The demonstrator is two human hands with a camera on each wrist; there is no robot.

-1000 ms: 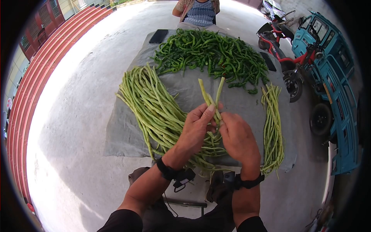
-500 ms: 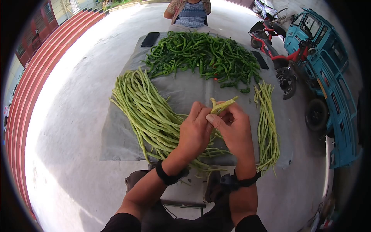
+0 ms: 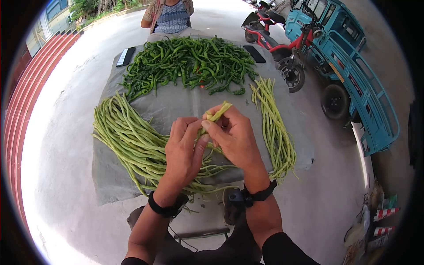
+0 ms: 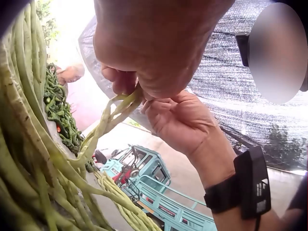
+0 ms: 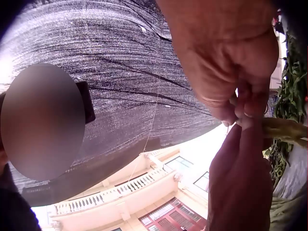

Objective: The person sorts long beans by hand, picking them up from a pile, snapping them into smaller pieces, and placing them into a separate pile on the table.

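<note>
My left hand (image 3: 182, 148) and right hand (image 3: 236, 139) meet over the near part of the cloth. Between their fingers they pinch the ends of a few long green beans (image 3: 219, 111), bent and crossed over each other. In the left wrist view the bean strands (image 4: 103, 129) hang from the fingers down to the pile. The right wrist view shows the thumbs and fingertips close together, a bean (image 5: 288, 130) passing out beside them. A big pile of long beans (image 3: 128, 137) lies left of and under the hands. My fingers hide the crossing itself.
A heap of green chili peppers (image 3: 185, 64) covers the far side of the grey cloth (image 3: 170, 106). Right of my hands lies a smaller bunch of long beans (image 3: 276, 126). Two phones (image 3: 126, 57) flank the peppers. A seated person (image 3: 171, 17) is opposite; a blue cargo tricycle (image 3: 353, 88) stands right.
The bean ends, earlier sticking up in a V, are now folded over to the right between the fingers. The right hand has turned to pinch them. The head view has swung right.
</note>
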